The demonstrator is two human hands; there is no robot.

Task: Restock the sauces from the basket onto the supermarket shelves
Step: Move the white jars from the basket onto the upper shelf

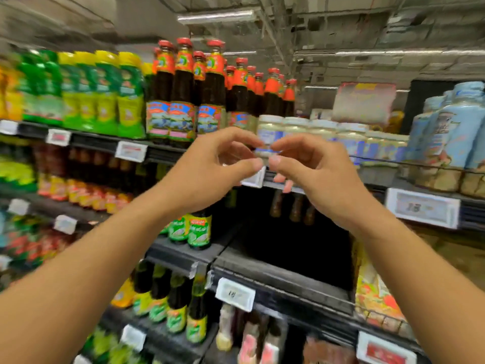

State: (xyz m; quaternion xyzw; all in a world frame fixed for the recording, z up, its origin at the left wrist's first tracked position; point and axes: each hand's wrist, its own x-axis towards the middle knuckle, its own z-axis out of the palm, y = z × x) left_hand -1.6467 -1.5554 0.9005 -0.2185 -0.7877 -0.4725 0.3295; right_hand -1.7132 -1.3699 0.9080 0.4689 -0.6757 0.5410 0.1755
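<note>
Black metal shelves (275,271) with white price tags (235,294); bare ceiling (367,27) overhead. Red-capped sauce bottles (183,95) upper centre, white-lidded jars (296,127) just right. Left hand (210,166) and right hand (315,169) mid-frame before nearest jar, fingers curled; grip too blurred to tell.

Sauce bottles (183,101) on top shelf (86,140), pouches (105,95) left, jars (322,132) right; left hand (210,169), right hand (317,172) side by side before jars.

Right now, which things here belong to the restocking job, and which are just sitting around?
Job: left hand, right hand, white-lidded jar at their fingertips, top shelf.
Just sitting: red-capped bottles, green packets, blue packs, price tag.
</note>
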